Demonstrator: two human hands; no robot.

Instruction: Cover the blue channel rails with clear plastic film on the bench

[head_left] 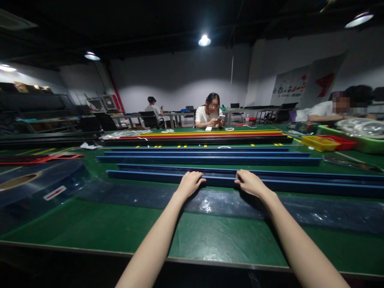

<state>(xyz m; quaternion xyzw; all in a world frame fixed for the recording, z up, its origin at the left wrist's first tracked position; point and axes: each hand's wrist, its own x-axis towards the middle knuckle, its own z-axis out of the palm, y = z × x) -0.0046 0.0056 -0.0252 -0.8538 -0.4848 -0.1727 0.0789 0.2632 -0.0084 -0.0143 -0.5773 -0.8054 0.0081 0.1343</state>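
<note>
A long blue channel-shaped profile lies across the green table in front of me. My left hand grips its near wall left of the middle, fingers curled over the edge. Farther right, my right hand is closed on the same wall, with the thumb on the near side. Under and before the profile runs a strip of clear plastic film. It leads left to a big film roll with a cardboard core and a red arrow label.
More blue profiles lie just beyond, then black, red and yellow ones. Yellow and green baskets stand at the right. A person with a phone sits across the table; another leans at the right.
</note>
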